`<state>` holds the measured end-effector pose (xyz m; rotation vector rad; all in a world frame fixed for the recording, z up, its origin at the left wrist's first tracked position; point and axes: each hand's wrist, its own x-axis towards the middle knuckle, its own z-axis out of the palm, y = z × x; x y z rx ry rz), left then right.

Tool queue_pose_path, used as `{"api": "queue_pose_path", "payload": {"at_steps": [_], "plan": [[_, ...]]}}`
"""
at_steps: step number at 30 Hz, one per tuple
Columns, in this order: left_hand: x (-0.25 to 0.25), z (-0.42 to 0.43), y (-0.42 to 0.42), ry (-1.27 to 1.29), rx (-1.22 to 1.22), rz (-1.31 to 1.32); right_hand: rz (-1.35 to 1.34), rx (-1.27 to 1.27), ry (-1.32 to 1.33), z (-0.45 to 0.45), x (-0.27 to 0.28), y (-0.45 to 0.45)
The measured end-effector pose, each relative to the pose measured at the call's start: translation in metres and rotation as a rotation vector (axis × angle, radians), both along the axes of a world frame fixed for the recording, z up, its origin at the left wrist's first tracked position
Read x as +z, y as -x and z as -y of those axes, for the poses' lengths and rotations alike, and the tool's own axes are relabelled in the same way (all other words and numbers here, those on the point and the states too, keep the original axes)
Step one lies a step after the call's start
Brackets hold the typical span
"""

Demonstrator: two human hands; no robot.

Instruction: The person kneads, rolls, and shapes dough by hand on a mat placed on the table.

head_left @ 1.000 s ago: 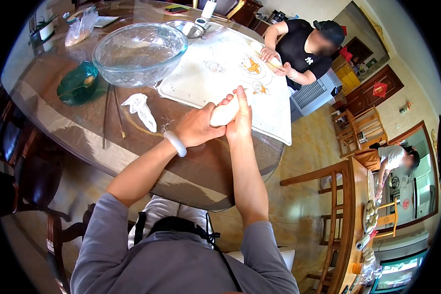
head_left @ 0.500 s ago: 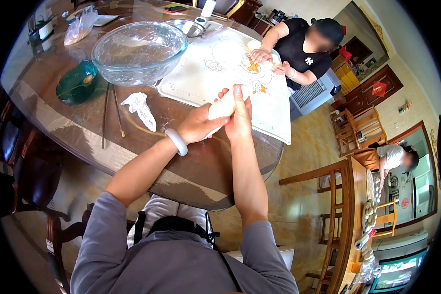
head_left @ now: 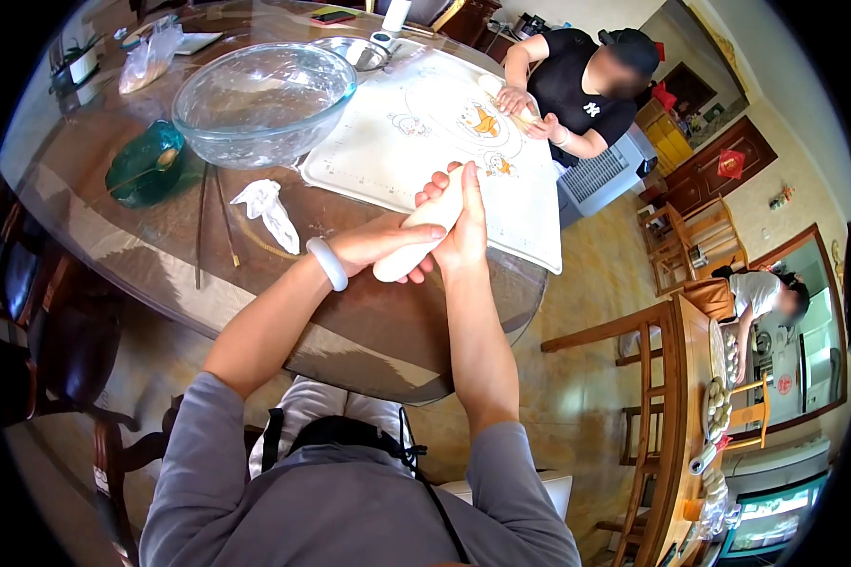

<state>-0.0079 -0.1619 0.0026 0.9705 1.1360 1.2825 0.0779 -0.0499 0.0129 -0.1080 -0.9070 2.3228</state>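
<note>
A smooth white roll of dough [head_left: 414,248] lies slantwise between my two hands, above the near edge of the table. My left hand [head_left: 380,240], with a pale bangle on its wrist, has its thumb laid across the dough and its fingers curled beneath. Along the other side, my right hand [head_left: 465,227] presses its palm and upright thumb against the dough's upper end. Just beyond my hands is a white printed kneading mat [head_left: 369,156]. A crumpled white cloth or glove [head_left: 270,214] lies left of my left hand.
A large glass bowl [head_left: 203,142] stands left of the mat, with a green bowl [head_left: 128,184] holding a spoon and two chopsticks [head_left: 201,227] nearby. Across the table a person [head_left: 577,94] handles dough. Another person [head_left: 755,295] works at a wooden table [head_left: 683,378] bearing several dough pieces.
My left hand has shifted down and turned, so more of the dough roll shows between my palms. The person across has brought their hands closer together over dough.
</note>
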Motion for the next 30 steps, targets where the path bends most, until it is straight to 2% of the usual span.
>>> {"api": "queue_pose_path", "payload": {"at_steps": [3, 6, 7, 10, 14, 17, 20, 26, 29, 30], "plan": [[0.002, 0.002, -0.003, -0.031, -0.038, -0.059, 0.098, -0.082, -0.108, 0.002, 0.004, 0.002], [-0.005, -0.003, -0.006, -0.125, 0.105, -0.149, 0.225, -0.162, -0.206, 0.001, 0.007, 0.001], [-0.01, -0.005, -0.006, -0.137, 0.199, -0.213, 0.239, -0.193, -0.166, 0.002, 0.008, 0.002], [-0.009, -0.001, -0.004, -0.228, 0.481, -0.85, 0.166, -0.188, -0.025, -0.001, 0.0, 0.007], [-0.004, 0.001, -0.003, -0.203, 0.346, -0.72, 0.126, -0.156, 0.051, -0.005, -0.003, 0.004], [-0.011, -0.007, -0.001, -0.095, 0.228, -0.222, 0.026, -0.077, 0.096, -0.008, -0.002, 0.0], [0.005, 0.0, 0.0, -0.006, -0.033, -0.008, 0.007, -0.016, 0.147, -0.005, 0.0, 0.0], [-0.01, -0.005, 0.004, -0.059, 0.045, -0.139, 0.175, -0.126, -0.018, -0.001, 0.001, 0.003], [-0.029, -0.017, -0.005, -0.449, 0.403, -0.266, 0.273, -0.102, -0.024, 0.001, -0.007, 0.008], [-0.025, -0.014, -0.004, -0.326, 0.459, -0.445, 0.296, -0.088, -0.055, 0.004, -0.008, 0.01]]}}
